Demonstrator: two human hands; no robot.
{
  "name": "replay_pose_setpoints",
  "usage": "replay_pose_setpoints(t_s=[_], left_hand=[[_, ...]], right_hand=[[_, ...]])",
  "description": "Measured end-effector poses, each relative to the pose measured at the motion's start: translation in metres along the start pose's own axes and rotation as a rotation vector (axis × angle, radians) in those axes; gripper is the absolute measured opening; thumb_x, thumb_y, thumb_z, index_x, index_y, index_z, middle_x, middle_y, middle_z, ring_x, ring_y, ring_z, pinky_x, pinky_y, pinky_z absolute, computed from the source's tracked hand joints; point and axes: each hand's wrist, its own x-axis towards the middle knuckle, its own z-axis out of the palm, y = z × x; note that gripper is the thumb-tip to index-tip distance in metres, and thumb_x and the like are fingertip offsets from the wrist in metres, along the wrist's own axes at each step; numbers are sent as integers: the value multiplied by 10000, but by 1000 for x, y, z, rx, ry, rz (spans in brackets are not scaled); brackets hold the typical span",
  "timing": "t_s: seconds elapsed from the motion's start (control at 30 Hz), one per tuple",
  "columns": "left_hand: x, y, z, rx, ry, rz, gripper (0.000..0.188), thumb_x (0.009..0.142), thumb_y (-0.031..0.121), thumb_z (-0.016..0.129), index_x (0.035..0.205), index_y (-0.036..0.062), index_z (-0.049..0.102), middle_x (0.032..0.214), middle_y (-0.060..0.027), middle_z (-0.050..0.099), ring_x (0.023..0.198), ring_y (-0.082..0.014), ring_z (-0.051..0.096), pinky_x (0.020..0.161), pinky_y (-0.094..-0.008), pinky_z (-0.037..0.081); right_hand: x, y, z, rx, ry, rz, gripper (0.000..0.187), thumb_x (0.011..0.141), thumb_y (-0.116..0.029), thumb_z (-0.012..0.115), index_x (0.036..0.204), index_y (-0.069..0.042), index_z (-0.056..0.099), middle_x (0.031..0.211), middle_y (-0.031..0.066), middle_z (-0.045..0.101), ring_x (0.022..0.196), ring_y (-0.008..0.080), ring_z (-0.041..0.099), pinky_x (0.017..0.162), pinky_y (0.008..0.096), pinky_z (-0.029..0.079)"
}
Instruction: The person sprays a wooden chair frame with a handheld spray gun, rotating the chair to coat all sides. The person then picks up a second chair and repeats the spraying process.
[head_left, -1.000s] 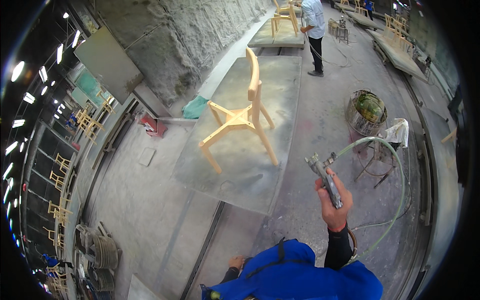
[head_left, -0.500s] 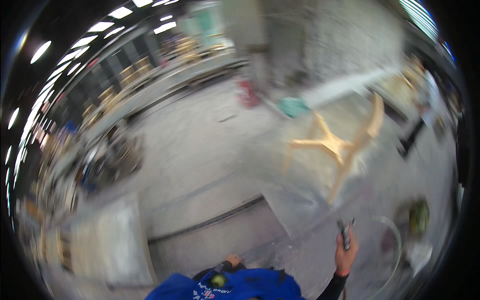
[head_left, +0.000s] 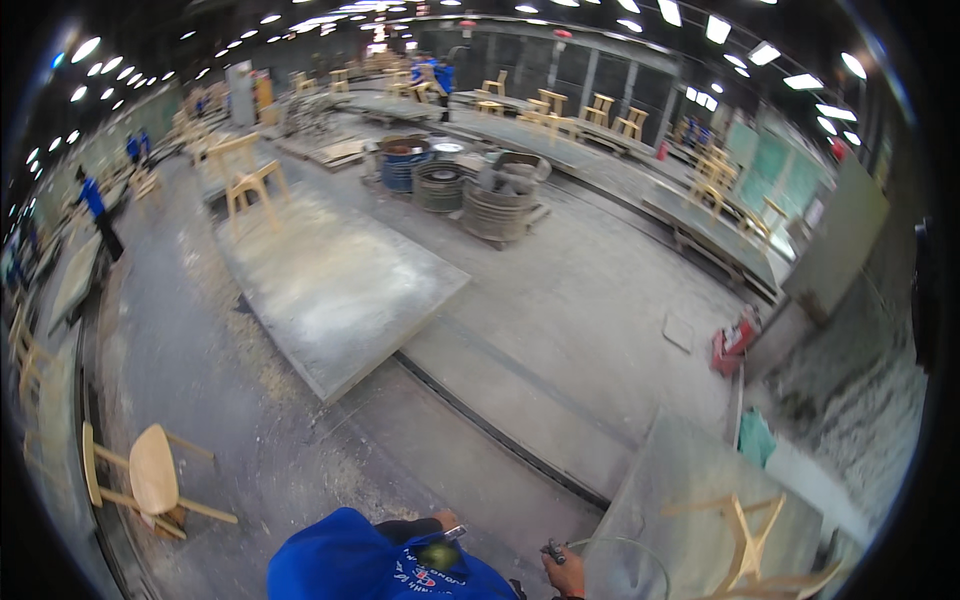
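Observation:
My right hand (head_left: 566,574), low in the view, is closed round a small dark metal tool that looks like a spray gun (head_left: 553,550). A thin pale green hose (head_left: 645,548) curves beside that hand. My left hand (head_left: 446,519) is close to my blue shirt and partly hidden by it. A small shiny object (head_left: 455,532) shows at its edge; the fingers are too small to read. Right of my right hand, a pale wooden chair frame (head_left: 748,550) with its legs up lies on a grey sheet-topped platform (head_left: 650,480).
Ahead left, a broad platform (head_left: 360,290) bears an upright wooden chair (head_left: 247,185). Another chair (head_left: 155,470) lies tipped at the left. Several drums (head_left: 437,187) stand farther off. A dark floor groove (head_left: 490,430) runs diagonally. A red object (head_left: 735,340) stands by the right wall.
My view has swung left, so the near chair frame moved to the lower right corner. The drums and left platform came into fuller view. My right hand still holds the tool.

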Motion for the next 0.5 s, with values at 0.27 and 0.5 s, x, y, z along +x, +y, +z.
replay_pose_setpoints(t_s=[0.27, 0.5], left_hand=[[-82, -158, -53, -267, 288, -404, 518, 895, 473, 597, 1147, 56, 772, 1198, -220, 728, 1112, -394, 709, 973, -500, 549], [-206, -303, -49, -552, 607, -817, 514, 898, 464, 559, 1102, 45, 776, 1145, -256, 727, 1121, -434, 688, 984, -500, 546]], right_hand=[[111, -74, 79, -281, -309, 9, 523, 985, -414, 599, 1419, -124, 610, 1428, 207, 596, 1368, 353, 529, 1131, 450, 423], [183, -173, 169, -592, -543, -87, 498, 967, -412, 619, 1362, -109, 631, 1372, 206, 617, 1316, 349, 557, 1095, 448, 443]])
